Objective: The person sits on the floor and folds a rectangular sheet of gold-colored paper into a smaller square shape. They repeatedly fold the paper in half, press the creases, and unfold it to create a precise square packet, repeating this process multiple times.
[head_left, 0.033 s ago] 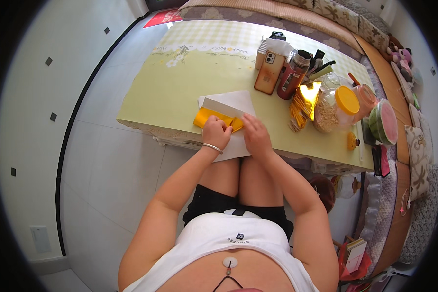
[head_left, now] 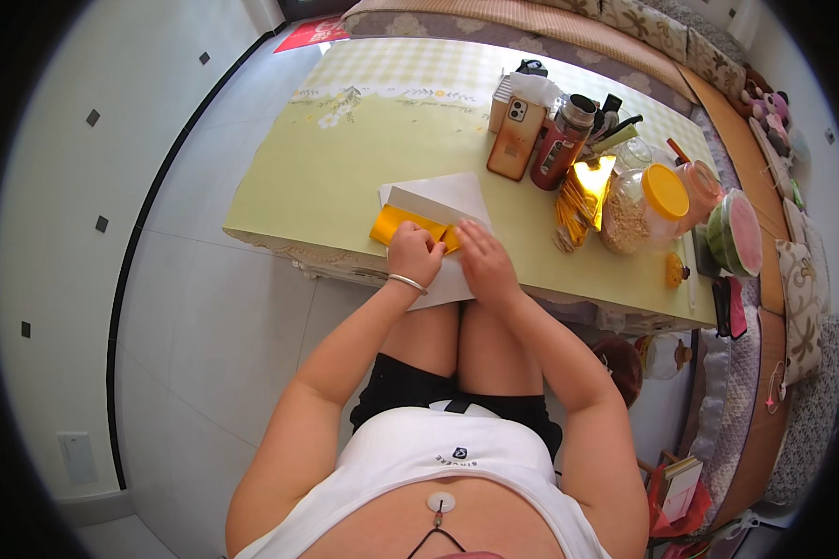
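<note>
A shiny yellow-gold sheet [head_left: 390, 224], folded or creased at its right part, lies over white paper [head_left: 457, 190] at the table's near edge. My left hand [head_left: 417, 253], with a silver bangle at the wrist, is closed, its fingers pinching the gold sheet near the middle. Against the sheet's right end, my right hand [head_left: 487, 263] rests with fingers stretched out side by side; its fingertips are slightly blurred. A grey-white strip [head_left: 427, 204] runs along the sheet's far side. Both hands hide part of the sheet.
Right of the hands on the table [head_left: 308, 177] stand a phone [head_left: 517, 138], a red flask [head_left: 559, 144], a bundle of gold sheets [head_left: 583, 196] and a yellow-lidded jar [head_left: 627, 224]. A watermelon-patterned object [head_left: 735, 235] sits near the right edge.
My right hand has shifted slightly left along the gold sheet, covering more of its right end. My left hand keeps its place.
</note>
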